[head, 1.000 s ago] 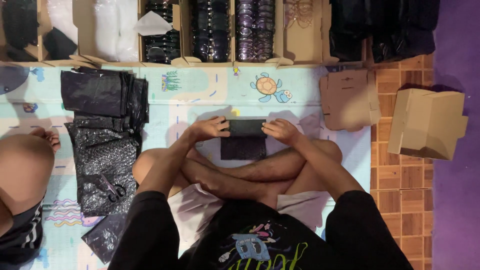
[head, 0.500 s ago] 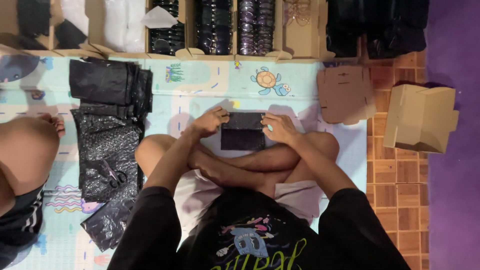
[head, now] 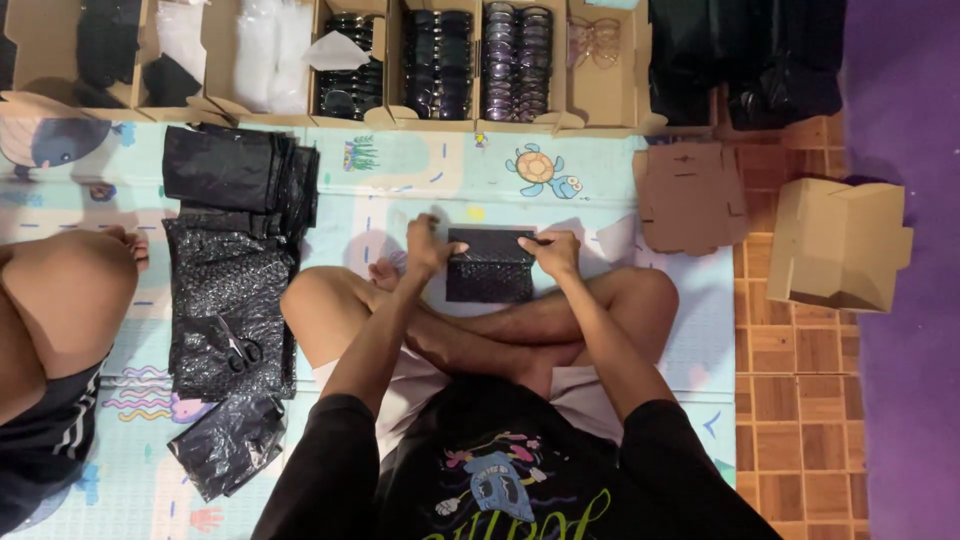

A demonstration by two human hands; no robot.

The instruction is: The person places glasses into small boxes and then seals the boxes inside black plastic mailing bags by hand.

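I sit cross-legged on a patterned play mat (head: 400, 180). In front of my shins lies a small black bubble-wrap pouch (head: 489, 265). My left hand (head: 430, 248) presses on its left top corner and my right hand (head: 553, 252) grips its right top edge; both hold the folded flap down. What is inside the pouch is hidden.
Stacks of black bubble bags (head: 232, 245) lie to my left, with scissors (head: 240, 350) on them. Open cardboard boxes of sunglasses (head: 440, 60) line the far edge. Flat cardboard (head: 690, 195) and a folded box (head: 838, 245) sit at right. Another person's knee (head: 60, 290) is at left.
The view shifted slightly. My hands stay on the pouch; the left hand has moved onto its top left corner, and the flap is pressed flatter.
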